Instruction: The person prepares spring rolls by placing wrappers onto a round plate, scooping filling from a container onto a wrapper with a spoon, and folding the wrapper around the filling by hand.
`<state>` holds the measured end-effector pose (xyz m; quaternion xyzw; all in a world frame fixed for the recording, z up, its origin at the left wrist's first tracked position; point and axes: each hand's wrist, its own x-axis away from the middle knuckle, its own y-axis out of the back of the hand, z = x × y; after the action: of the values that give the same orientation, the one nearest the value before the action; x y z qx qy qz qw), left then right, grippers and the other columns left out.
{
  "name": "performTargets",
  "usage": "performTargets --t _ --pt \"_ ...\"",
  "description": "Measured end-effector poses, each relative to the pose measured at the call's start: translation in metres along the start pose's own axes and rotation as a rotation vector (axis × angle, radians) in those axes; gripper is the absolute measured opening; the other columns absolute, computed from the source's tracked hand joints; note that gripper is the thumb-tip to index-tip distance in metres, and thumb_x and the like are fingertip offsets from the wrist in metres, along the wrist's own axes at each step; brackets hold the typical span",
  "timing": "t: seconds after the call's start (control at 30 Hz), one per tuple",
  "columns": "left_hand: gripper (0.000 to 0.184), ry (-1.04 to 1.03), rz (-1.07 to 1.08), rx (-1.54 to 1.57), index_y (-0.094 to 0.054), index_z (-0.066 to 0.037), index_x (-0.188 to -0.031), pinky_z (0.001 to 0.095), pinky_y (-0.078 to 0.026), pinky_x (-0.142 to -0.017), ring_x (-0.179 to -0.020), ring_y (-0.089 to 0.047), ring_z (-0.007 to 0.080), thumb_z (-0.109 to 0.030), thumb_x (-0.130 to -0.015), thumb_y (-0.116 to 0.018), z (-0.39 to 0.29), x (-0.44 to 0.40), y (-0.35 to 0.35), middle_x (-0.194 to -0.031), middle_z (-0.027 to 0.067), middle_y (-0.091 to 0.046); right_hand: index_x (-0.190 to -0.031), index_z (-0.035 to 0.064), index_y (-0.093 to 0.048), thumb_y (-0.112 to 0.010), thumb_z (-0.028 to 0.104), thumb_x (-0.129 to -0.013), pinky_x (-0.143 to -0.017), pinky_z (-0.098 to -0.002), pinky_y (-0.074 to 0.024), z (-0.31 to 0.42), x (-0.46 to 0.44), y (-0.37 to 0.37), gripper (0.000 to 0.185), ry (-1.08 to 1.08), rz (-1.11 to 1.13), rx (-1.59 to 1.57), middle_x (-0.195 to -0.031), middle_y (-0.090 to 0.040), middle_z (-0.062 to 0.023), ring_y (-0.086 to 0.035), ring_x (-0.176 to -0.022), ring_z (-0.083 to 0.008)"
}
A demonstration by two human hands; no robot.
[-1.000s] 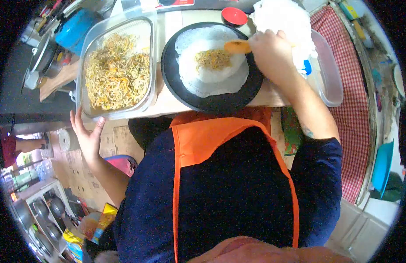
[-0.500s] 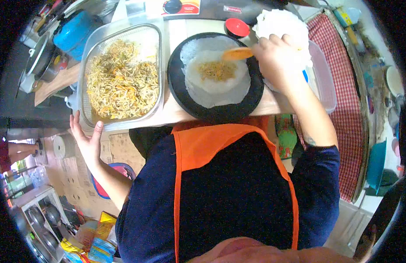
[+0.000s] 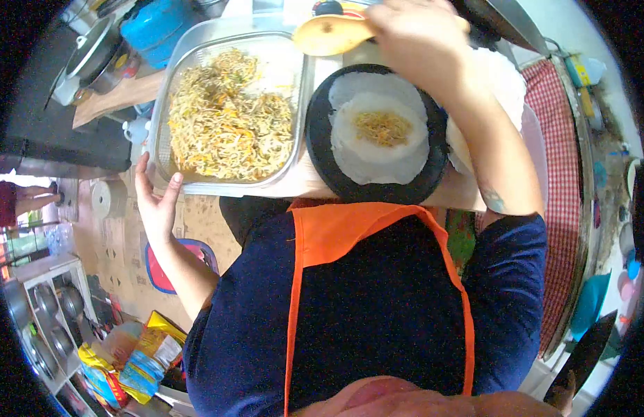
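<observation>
On the tabletop (image 3: 464, 189), the plastic container (image 3: 231, 187) with noodles (image 3: 231, 132) in it stands left of the round plate (image 3: 323, 132). Wrappers (image 3: 377, 163) lie on the plate beneath a filling mound (image 3: 383, 128); right of it sits a wrapper stack (image 3: 504, 78).

L hand (image 3: 157, 207) spread; R hand (image 3: 419, 35) curled, gripping; R arm (image 3: 499, 139) fwd.

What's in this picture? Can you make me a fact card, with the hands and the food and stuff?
Left hand: fingers spread, at the near left corner of the clear plastic rectangular container
Right hand: holding the yellow-orange long-handled spoon
Inside the container: a big heap of stringy yellow-brown food with orange bits
Round flat black plate: thin whitish sheets on it, with a small stringy yellow-brown pile on top
Clothes: orange cloth apron, dark blue shirt
</observation>
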<state>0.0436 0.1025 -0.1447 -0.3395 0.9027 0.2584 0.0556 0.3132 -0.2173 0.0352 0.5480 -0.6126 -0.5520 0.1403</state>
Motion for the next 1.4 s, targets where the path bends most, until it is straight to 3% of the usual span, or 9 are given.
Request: performTargets --t 0.17,0.33,0.53,0.63,0.77,0.83,1.17,1.37,1.4 --pt "0.072 0.024 0.024 0.076 -0.041 -0.002 -0.134 0.0403 -0.026 -0.109 -0.133 -0.033 0.0270 -0.016 -0.073 -0.078 0.000 0.002 0.002 -0.141 0.0186 -0.038 -0.079 0.0137 -0.068 -0.056 0.017 -0.077 -0.073 -0.0372 -0.0464 0.062 -0.063 -0.061 0.012 0.158 0.022 -0.009 -0.082 -0.066 -0.0053 -0.064 -0.084 -0.0212" --pt "0.074 0.005 0.012 0.034 -0.044 -0.003 -0.132 0.0409 -0.025 -0.110 -0.134 -0.032 0.0280 -0.018 -0.069 -0.080 -0.004 0.002 0.002 -0.144 0.0204 -0.033 -0.089 0.0084 -0.069 -0.054 0.013 -0.078 -0.071 -0.0420 -0.0521 0.101 -0.094 -0.077 0.020 0.061 0.463 0.022 -0.092 -0.068 -0.0098 -0.066 -0.086 -0.0260" --pt "0.073 -0.046 -0.011 0.054 -0.049 -0.006 -0.128 0.0424 -0.027 -0.109 -0.132 -0.035 0.0289 -0.023 -0.065 -0.083 0.002 0.001 0.002 -0.144 0.0191 -0.033 -0.093 0.0049 -0.068 -0.052 0.015 -0.079 -0.078 -0.0414 -0.0520 0.098 -0.104 -0.064 0.024 -0.041 0.678 -0.177 -0.096 -0.068 -0.0138 -0.066 -0.089 -0.0288" --pt "0.072 -0.045 -0.010 0.029 -0.051 -0.006 -0.126 0.0429 -0.028 -0.108 -0.132 -0.035 0.0294 -0.025 -0.065 -0.083 0.000 0.000 0.003 -0.143 0.0193 -0.034 -0.099 0.0091 -0.067 -0.054 0.019 -0.077 -0.078 -0.0401 -0.0514 0.087 -0.100 -0.116 0.027 -0.016 0.694 -0.247 -0.097 -0.068 -0.0123 -0.065 -0.088 -0.0274" --pt "0.072 -0.059 -0.011 0.013 -0.052 -0.006 -0.126 0.0433 -0.028 -0.108 -0.132 -0.035 0.0297 -0.026 -0.064 -0.083 0.000 0.001 0.003 -0.143 0.0194 -0.034 -0.102 0.0135 -0.067 -0.056 0.022 -0.076 -0.080 -0.0395 -0.0509 0.085 -0.096 -0.114 0.030 -0.062 0.677 -0.336 -0.098 -0.068 -0.0111 -0.065 -0.089 -0.0271" --pt "0.072 -0.045 -0.007 0.021 -0.052 -0.007 -0.126 0.0437 -0.027 -0.108 -0.132 -0.035 0.0298 -0.027 -0.064 -0.084 0.000 0.001 0.003 -0.143 0.0195 -0.034 -0.102 0.0131 -0.067 -0.058 0.025 -0.076 -0.080 -0.0391 -0.0503 0.075 -0.095 -0.110 0.030 -0.206 0.623 -0.460 -0.097 -0.068 -0.0116 -0.065 -0.090 -0.0281" --pt "0.073 -0.060 0.043 0.003 -0.053 -0.006 -0.125 0.0422 -0.027 -0.108 -0.132 -0.034 0.0289 -0.027 -0.063 -0.084 0.001 -0.004 0.007 -0.143 0.0217 -0.033 -0.101 0.0157 -0.068 -0.056 0.019 -0.074 -0.083 -0.0376 -0.0496 0.079 -0.082 -0.113 0.030 -0.176 0.464 -0.593 -0.098 -0.068 -0.0103 -0.064 -0.093 -0.0270" --pt "0.072 -0.030 0.021 0.174 -0.052 -0.006 -0.127 0.0401 -0.024 -0.110 -0.134 -0.030 0.0274 -0.023 -0.064 -0.084 0.012 -0.003 -0.002 -0.146 0.0187 -0.029 -0.096 0.0140 -0.071 -0.065 0.020 -0.069 -0.082 -0.0340 -0.0493 0.058 -0.075 -0.138 0.028 -0.245 0.369 -0.910 -0.094 -0.069 -0.0105 -0.065 -0.090 -0.0232" --pt "0.069 -0.045 0.022 0.197 -0.050 -0.007 -0.128 0.0397 -0.022 -0.110 -0.135 -0.028 0.0270 -0.016 -0.067 -0.079 0.014 -0.004 -0.006 -0.147 0.0176 -0.027 -0.096 0.0140 -0.071 -0.065 0.020 -0.069 -0.082 -0.0340 -0.0493 0.054 -0.075 -0.132 0.028 -0.247 0.363 -0.913 -0.094 -0.069 -0.0105 -0.065 -0.090 -0.0232"
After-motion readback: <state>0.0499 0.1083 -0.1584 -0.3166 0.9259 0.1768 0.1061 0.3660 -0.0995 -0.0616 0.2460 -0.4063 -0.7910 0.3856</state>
